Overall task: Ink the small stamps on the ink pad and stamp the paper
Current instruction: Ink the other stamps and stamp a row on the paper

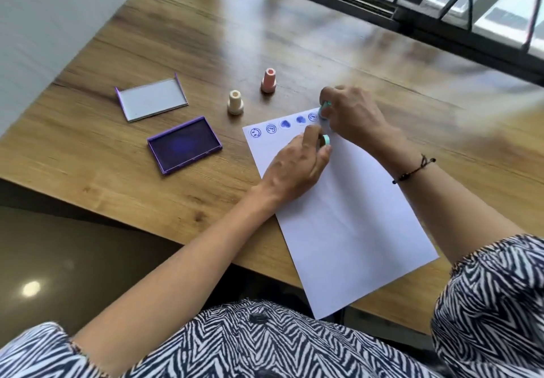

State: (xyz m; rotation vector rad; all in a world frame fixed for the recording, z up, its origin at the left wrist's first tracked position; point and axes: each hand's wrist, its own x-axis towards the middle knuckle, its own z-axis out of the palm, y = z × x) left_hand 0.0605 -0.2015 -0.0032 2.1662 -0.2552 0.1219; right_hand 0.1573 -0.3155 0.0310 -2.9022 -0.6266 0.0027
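Two green stamps are held over one sheet of paper (347, 216) on the wooden table (206, 39). One green stamp (324, 109) is gripped in the curled fingers of the right hand (353, 113) at the paper's far edge; the other green stamp (325, 140) is pinched by the left hand (294, 165) just above the sheet. Five blue prints (284, 124) are counted in a row along the far edge. Two more stamps stand upright on the table: a cream stamp (235, 102) and a pink stamp (268, 81). One open ink pad (184, 145) lies left of the paper, its lid (151, 99) beyond it.
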